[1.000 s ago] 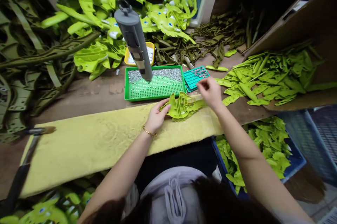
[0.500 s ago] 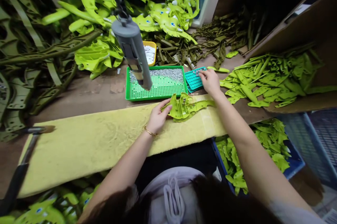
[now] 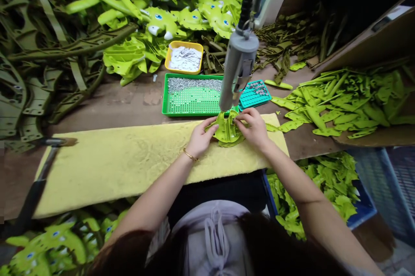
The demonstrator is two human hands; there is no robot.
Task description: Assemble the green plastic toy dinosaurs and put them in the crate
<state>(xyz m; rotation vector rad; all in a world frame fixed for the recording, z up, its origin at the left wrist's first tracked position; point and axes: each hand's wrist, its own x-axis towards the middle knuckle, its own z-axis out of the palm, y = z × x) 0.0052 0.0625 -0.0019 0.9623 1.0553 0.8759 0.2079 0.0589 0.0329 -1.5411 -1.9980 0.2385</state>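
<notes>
The bright green plastic piece (image 3: pixel 227 132) is on the near side of the work table, over the yellow pad (image 3: pixel 129 159), with its hollow side up. The left hand (image 3: pixel 201 138) grips its left edge, thumb on top. The right hand (image 3: pixel 253 129) has its fingers bent in at the piece's right side; I can't tell if they pinch the piece or some tiny thing. If the left thumb slips, the piece could tip or turn, because it is curvy and the pad is soft. Anything small and loose inside could then roll out and get lost. A gray hanging tool (image 3: pixel 238 68) points down just by the far edge of the piece; I can't tell if they touch. If it swings, it could bump the fingers or the piece. Behind is a green tray (image 3: pixel 194 105) of little metal bits, with a teal tray (image 3: pixel 249 102) of small round bits beside it. An elbow or tool knocking either one could spill and mix the bits. Farther back sits a yellow tub (image 3: pixel 167 60) of white pieces. A hammer (image 3: pixel 45 168) lies far left, well apart from the hands.
</notes>
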